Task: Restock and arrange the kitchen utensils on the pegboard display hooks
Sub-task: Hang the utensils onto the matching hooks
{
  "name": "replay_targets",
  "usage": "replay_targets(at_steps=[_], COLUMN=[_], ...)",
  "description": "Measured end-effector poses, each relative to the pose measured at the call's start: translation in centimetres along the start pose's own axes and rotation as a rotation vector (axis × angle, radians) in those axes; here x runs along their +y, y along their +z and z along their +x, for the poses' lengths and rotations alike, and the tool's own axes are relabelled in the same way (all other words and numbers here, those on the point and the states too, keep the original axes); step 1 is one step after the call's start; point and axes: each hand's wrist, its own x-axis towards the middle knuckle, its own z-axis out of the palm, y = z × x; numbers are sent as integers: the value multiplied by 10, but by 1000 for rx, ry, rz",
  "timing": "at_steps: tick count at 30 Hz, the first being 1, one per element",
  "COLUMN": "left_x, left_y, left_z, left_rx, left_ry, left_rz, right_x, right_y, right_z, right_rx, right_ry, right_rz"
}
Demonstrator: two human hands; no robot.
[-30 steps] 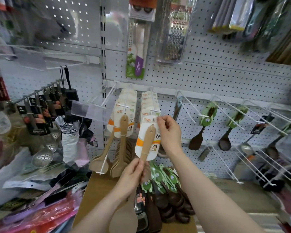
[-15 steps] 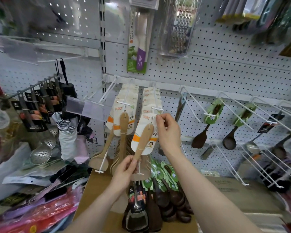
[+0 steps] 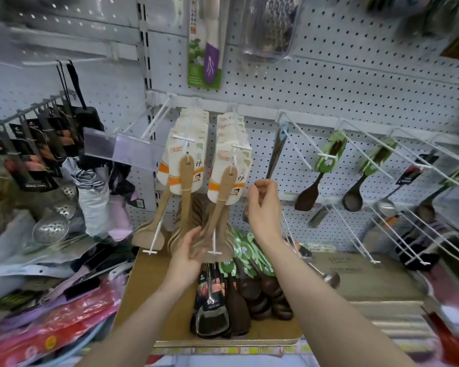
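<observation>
Looking at a white perforated pegboard (image 3: 329, 83) bristling with thin white wire hooks (image 3: 241, 147). Hanging frontmost on one hook: a pale flat-bladed wooden spatula (image 3: 224, 192) tied to a glossy white-and-orange backing card (image 3: 220, 157), matte grain, handle tilting down-left. Gripping its broad blade low down with the left hand (image 3: 187, 256), fingers curling round the blade's edge. Hovering just right of the card with the right hand (image 3: 263, 207), fingers curling in together, pinching nothing visible, not touching the card. Sitting below: a brown cardboard box (image 3: 143, 287) holding dark rounded wooden spoons with green round tags (image 3: 268, 290).
</observation>
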Motion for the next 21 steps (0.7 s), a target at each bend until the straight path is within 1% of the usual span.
replay_targets(at_steps=[4, 7, 12, 16, 21], left_x=[-10, -23, -61, -106, -162], left_y=[-2, -2, -6, -4, 7], left_z=[-20, -42, -74, -83, -75], left_rx=[19, 7, -18, -58, -126], left_ry=[34, 29, -47, -170, -372], left_rz=[-2, 41, 63, 111, 198], right_x=[21, 38, 77, 117, 172], right_y=[-2, -4, 10, 23, 31], right_z=[-29, -60, -121, -166, -196], right_rx=[4, -43, -104, -138, -228], right_ry=[28, 42, 51, 125, 280], right_rz=[-60, -123, -210, -224, -362])
